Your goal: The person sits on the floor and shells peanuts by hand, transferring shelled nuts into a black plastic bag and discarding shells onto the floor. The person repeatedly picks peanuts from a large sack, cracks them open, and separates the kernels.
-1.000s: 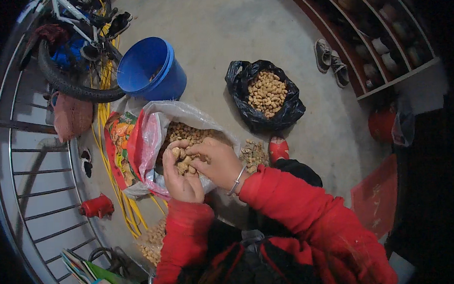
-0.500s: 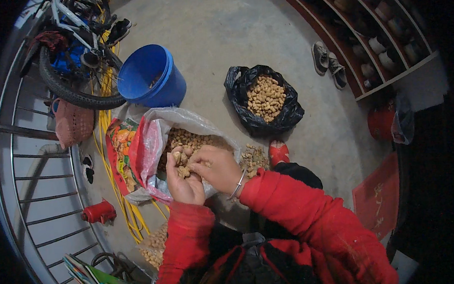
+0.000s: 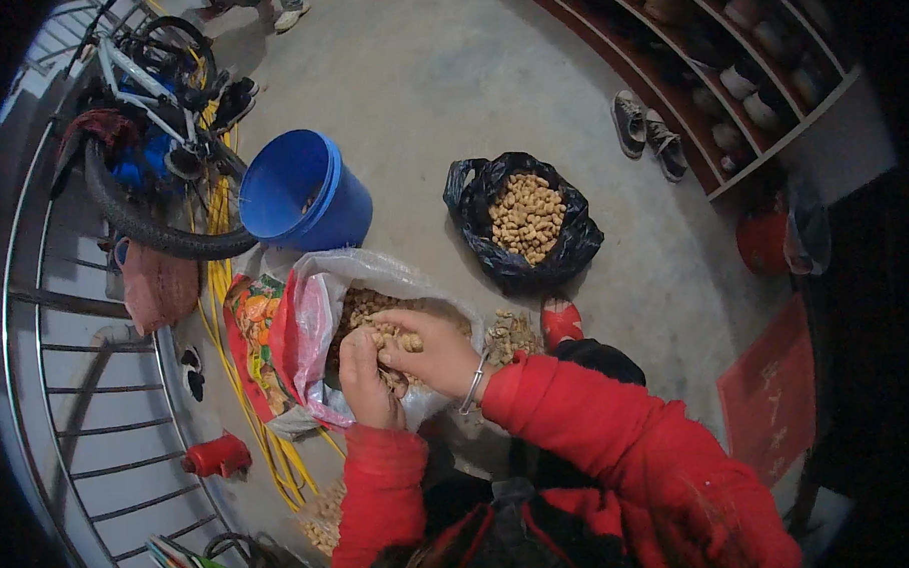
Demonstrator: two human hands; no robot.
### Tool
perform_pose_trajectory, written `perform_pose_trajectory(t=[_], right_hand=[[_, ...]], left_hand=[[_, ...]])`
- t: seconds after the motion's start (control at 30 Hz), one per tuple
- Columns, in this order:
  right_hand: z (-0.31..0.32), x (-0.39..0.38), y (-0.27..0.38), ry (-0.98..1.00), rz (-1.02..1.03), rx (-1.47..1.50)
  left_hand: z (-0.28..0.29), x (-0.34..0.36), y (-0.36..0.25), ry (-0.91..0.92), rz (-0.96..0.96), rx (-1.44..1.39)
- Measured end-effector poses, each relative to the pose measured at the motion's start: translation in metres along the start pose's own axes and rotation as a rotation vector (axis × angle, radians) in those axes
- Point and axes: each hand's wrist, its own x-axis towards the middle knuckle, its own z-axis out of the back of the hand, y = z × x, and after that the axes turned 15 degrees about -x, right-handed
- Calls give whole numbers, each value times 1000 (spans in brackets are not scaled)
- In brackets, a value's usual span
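My two hands meet over the mouth of a white woven sack (image 3: 320, 289) that holds many unshelled peanuts (image 3: 363, 305). My right hand (image 3: 435, 357) pinches several peanuts (image 3: 404, 341) between thumb and fingers. Right beside it, my left hand (image 3: 368, 379) is curled closed, with peanuts at its fingertips; the inside of its palm is hidden. Beyond the sack, to the right, a black plastic bag (image 3: 470, 245) stands on the floor, filled with cleaner-looking peanuts (image 3: 527, 218). A small heap of stems and scraps (image 3: 511, 335) lies at the sack's right side.
A blue bucket (image 3: 347, 203) stands behind the sack. Left are a bicycle (image 3: 147, 84), yellow cable (image 3: 217, 282), a metal railing (image 3: 103, 388) and a red jack-like object (image 3: 218, 455). Shoes (image 3: 647, 132) lie by a shoe rack (image 3: 770, 153). Another person's foot (image 3: 290, 17) shows far off.
My left hand has turned from palm-up to curled closed. My right fingers now hold peanuts up in view. The camera view has tilted slightly, and a person's foot has appeared at the top.
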Motion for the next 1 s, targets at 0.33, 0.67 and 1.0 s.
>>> perform_pose_trajectory(t=[0.33,0.67,1.0], right_hand=[[10,0,2,7,54,-21],[15,5,8,-31,-101,119],[33,8,13,288,-498,921]], left_hand=[[4,2,2,79,144,38],[0,-1,-1,95,10,-17],[-3,-4,-5,98,50,-99]])
